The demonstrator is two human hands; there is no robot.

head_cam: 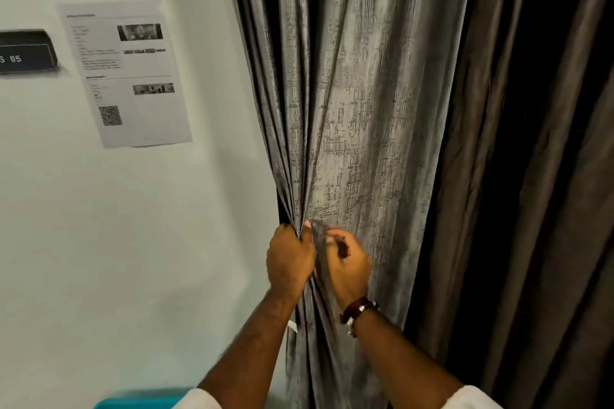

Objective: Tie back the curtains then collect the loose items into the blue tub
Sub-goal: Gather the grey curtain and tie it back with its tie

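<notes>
- The left hand (289,259) has its fingers curled tight round the gathered folds of the grey curtain (358,103), bunching it against the wall (133,242) so a tie can go round.
- Just right of that bunch, the right hand (349,267) pinches a strip of fabric; blur hides its fingertips.
- The blue tub (139,400) waits low, left of the curtain.

Printed sheet (124,73) beside dark sign (25,51)

sleeves (471,398): white, pushed up past both forearms
right wrist: dark maroon band (359,305) beside a silvery bracelet (350,325)
</notes>
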